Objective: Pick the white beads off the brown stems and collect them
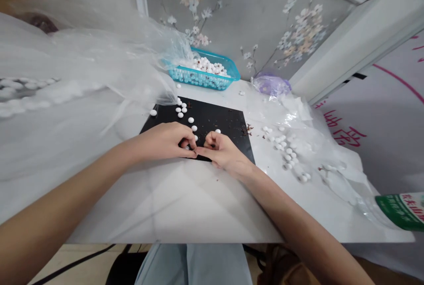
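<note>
Left hand (pixel 169 140) and right hand (pixel 228 154) pinch nearly closed over a black mat (pixel 215 115), contents unclear; loose white balls (pixel 191 120) seemingly remain, others already in a blue basket (pixel 235 72) at the worktop's (pixel 185 201) back edge.

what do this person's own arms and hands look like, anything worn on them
The left forearm and right forearm are bare, with no sleeve or watch in view. The left hand and right hand are ungloved; no ring can be made out.
</note>
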Tool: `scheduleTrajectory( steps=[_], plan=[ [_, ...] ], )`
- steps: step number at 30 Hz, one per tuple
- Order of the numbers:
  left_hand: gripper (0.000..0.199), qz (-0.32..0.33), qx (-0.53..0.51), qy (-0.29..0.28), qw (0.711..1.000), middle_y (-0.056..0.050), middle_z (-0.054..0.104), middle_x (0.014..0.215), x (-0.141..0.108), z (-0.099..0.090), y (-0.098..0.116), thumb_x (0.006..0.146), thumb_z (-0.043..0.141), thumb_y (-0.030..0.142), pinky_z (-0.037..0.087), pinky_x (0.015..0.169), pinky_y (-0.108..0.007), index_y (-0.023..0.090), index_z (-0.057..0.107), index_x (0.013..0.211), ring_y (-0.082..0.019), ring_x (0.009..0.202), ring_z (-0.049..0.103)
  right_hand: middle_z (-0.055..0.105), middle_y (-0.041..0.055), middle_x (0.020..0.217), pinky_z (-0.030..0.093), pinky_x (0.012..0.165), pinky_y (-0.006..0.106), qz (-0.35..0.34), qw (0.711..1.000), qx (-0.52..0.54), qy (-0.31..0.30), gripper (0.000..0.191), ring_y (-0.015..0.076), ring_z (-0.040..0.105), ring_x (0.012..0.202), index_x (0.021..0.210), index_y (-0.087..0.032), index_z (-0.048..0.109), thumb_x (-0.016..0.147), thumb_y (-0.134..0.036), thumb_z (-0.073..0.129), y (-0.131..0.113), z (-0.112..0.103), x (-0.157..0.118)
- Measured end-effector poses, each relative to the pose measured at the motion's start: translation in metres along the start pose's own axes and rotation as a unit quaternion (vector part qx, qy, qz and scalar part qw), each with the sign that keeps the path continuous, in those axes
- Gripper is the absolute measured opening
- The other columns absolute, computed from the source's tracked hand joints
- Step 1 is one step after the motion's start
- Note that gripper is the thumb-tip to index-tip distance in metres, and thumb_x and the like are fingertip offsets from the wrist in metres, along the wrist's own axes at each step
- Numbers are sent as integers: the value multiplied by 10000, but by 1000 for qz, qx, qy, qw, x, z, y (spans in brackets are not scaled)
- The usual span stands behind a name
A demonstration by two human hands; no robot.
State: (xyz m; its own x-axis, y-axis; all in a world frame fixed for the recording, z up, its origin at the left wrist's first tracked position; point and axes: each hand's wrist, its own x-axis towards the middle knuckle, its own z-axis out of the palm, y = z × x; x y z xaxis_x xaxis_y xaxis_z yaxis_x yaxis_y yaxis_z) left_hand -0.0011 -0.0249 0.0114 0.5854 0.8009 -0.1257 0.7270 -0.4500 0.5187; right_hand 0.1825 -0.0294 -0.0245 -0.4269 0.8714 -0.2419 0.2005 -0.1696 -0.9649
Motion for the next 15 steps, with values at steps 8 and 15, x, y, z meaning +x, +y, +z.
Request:
scheduleTrajectory(
  steps=[8,15],
  plan=[
    [238,1,-13,3,1000,19,548,661,1,2,-4,721,557,396,297,520,-229,239,717,801,-103,577,497,223,-118,494,184,335,175,7,1000,-4,-2,509,22,182,401,590,-213,242,587,-334,736,-1,1,2],
    [239,-9,-23,-1,1000,18,534,659,1,3,-4,711,572,402,309,519,-221,225,709,794,-104,583,502,210,-112,487,156,375,187,28,998,-47,21,481,21,188,409,561,-206,236,588,-291,709,-4,2,1]
  ],
)
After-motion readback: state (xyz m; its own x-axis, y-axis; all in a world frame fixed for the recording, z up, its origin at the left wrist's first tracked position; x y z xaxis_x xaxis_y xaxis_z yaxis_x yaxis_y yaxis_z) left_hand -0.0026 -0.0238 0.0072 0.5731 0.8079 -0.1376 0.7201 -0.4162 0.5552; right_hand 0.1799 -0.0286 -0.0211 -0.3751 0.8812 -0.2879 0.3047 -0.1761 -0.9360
